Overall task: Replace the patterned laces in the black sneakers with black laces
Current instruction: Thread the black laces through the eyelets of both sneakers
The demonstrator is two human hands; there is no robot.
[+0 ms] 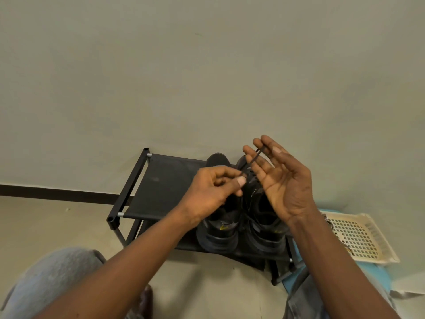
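Black sneakers point(220, 238): set side by side on the top shelf of a black shoe rack point(161, 180), toes turned to the wall point(207, 65).
Black lace point(254, 158): stretched taut above the sneakers, between the two hands.
Left hand point(213, 189): curled, with the lower end of the lace pinched between thumb and forefinger.
Right hand point(282, 180): raised with the palm shown and the fingers straight and slightly spread; the lace is laid across them, up to the fingertips.
Basket point(363, 238): a pale perforated one, placed on the floor just right of the rack.
Rack: stood on the floor against the wall.
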